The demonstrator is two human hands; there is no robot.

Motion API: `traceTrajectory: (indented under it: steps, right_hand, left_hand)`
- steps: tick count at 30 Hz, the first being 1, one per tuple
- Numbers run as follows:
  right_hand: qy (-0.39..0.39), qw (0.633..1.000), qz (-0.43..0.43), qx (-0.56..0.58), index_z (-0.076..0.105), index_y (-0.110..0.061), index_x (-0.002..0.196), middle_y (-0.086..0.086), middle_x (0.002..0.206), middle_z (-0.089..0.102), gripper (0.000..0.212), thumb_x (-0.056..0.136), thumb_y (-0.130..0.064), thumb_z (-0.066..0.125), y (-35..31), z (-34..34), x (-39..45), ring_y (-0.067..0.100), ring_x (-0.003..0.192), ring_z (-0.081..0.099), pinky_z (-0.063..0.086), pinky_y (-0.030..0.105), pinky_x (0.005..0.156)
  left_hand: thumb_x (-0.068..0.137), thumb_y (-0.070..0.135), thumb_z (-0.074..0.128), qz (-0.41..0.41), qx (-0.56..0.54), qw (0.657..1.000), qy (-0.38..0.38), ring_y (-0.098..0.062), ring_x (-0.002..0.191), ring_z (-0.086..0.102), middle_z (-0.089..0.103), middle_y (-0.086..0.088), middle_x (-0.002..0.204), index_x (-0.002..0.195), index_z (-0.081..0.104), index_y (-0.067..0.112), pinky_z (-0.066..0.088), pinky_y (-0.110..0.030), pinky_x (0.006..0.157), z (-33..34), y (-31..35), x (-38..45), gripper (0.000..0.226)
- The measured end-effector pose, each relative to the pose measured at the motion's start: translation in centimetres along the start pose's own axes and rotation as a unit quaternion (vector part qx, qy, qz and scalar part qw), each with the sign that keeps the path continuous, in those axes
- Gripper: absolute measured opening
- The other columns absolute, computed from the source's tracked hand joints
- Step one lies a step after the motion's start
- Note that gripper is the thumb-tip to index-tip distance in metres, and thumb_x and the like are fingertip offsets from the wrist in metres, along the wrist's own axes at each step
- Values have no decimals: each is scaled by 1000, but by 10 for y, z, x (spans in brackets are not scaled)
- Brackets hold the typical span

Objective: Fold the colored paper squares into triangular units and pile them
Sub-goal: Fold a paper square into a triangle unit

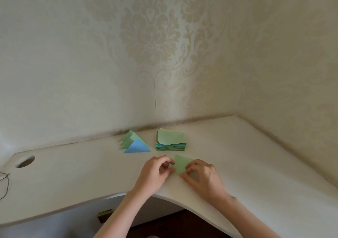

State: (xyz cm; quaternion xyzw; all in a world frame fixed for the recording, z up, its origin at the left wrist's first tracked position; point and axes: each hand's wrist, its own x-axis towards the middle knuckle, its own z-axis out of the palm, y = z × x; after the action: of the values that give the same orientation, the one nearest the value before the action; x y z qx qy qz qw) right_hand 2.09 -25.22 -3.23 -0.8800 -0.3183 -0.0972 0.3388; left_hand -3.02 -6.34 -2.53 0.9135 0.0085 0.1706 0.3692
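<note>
A pale green paper square (181, 164) is lying flat on the white desk (256, 155), close to its near curved edge, and both hands are working on it. The left hand (155, 173) is pinching the sheet's left corner between curled fingers and thumb, while the right hand (201, 177) is curling over the sheet's near right part, thumb and fingertips pinching the paper there. The far corner of the sheet is showing uncovered between the two hands.

Judging from this, the first fold of a new unit is being started: the sheet is looking unfolded, and the hands are appearing to line up corners (whether a crease is already begun under the fingers cannot be told). The next move is calling for bringing one corner squarely over its opposite, holding the edges matched, then pressing the crease flat along the diagonal; a slip here would be giving a lopsided triangle.

Just beyond the hands, the stack of unfolded squares (171, 141) is sitting near the wall, green on top with other colours showing along its sides. Just beside it to the left, the pile of finished triangles (134, 143) is resting, several green ones with a blue one in front. The pile is small and the stack thick, so the task is seeming to be at an early stage.

Farther left, a round cable hole (25, 161) is opening in the desk, and a dark cord (5, 184) is trailing at the left edge. Patterned wallpaper (150, 36) is covering the corner behind.
</note>
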Motion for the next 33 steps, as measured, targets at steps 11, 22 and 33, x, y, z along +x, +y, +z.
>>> traceTrajectory:
  steps: [11,22,33]
  right_hand:
    - [48,992,80,-84,66,-29,84,-14,105,54,26,77,-54,67,-3,16,4,11,101,49,26,29,79]
    - [-53,989,137,-10,55,-36,118,-19,122,52,49,74,-43,75,11,-5,11,9,118,44,31,29,98]
    - [-2,995,87,-51,57,-35,122,-18,118,59,32,90,-40,54,5,3,0,13,118,41,25,29,85]
  left_hand:
    - [75,32,77,-57,22,998,33,-6,75,50,55,15,73,95,62,31,40,-19,68,18,7,6,25]
    - [77,8,74,-86,-25,994,60,-4,68,53,63,7,78,87,68,18,39,-8,63,13,9,7,16]
    - [91,43,56,69,136,987,39,-13,101,53,62,8,107,119,59,22,42,-27,85,23,27,-18,36]
